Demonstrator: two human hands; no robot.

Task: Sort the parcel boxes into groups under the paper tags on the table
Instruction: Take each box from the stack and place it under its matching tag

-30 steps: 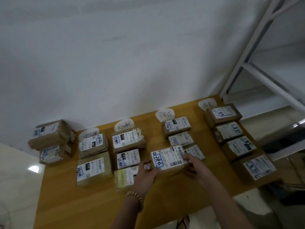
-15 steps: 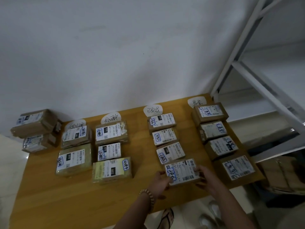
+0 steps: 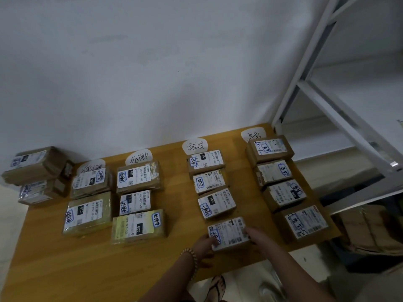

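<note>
A small brown parcel box (image 3: 229,233) with a white shipping label rests on the wooden table (image 3: 65,269) at the near end of the third column. My left hand (image 3: 205,244) grips its left side and my right hand (image 3: 256,235) grips its right side. Behind it stand three labelled boxes under a paper tag (image 3: 194,146). Other tags head the remaining columns: one tag (image 3: 92,168) at the left, one tag (image 3: 139,156) over the second column, one tag (image 3: 253,134) at the right.
Two unsorted boxes (image 3: 35,164) are stacked at the table's far left corner. A white metal shelf frame (image 3: 340,118) rises at the right. Flattened cardboard (image 3: 368,232) lies on the floor beside the table. A white wall backs the table.
Both hands carried the box from beside the second column toward me and set it down at the near end of the third column.
</note>
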